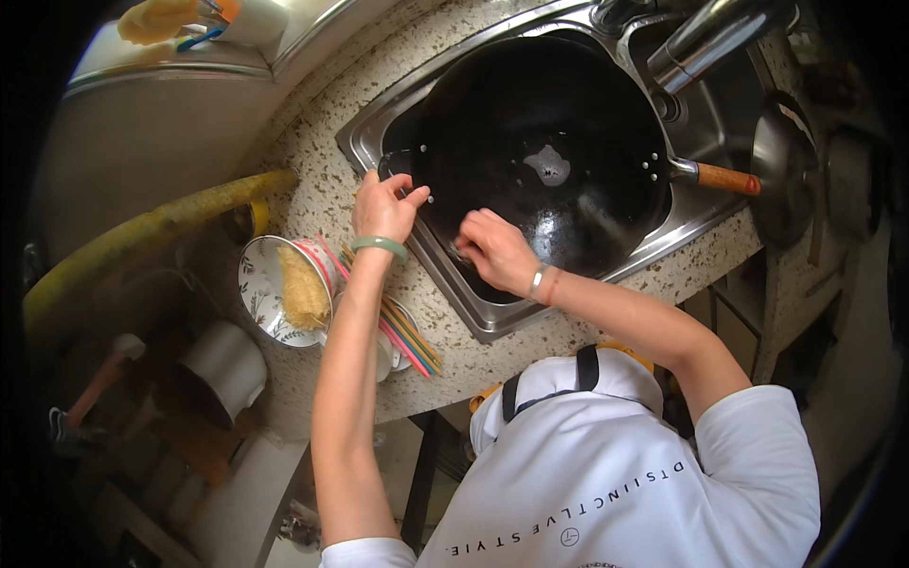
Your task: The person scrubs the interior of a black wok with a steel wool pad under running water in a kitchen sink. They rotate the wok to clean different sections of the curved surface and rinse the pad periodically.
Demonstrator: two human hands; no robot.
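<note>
A large black wok (530, 104) rests over the steel sink (464, 308), with a little water pooled at its bottom. Its wooden handle (724, 178) points right. At the wok's left edge, my left hand (386, 208) is closed around the small side handle, a green bangle on the wrist. Inside the wok, near its lower left wall, my right hand (499, 254) is curled with the fingers pressed together. Whatever it holds is hidden under the fingers.
Left of the sink stand a patterned enamel bowl (254, 298) with a yellow loofah-like pad (303, 289) and several coloured chopsticks (409, 333). The chrome faucet (705, 47) overhangs the far right side. A yellow pipe (142, 222) runs along the left. A dark lid (784, 170) stands right.
</note>
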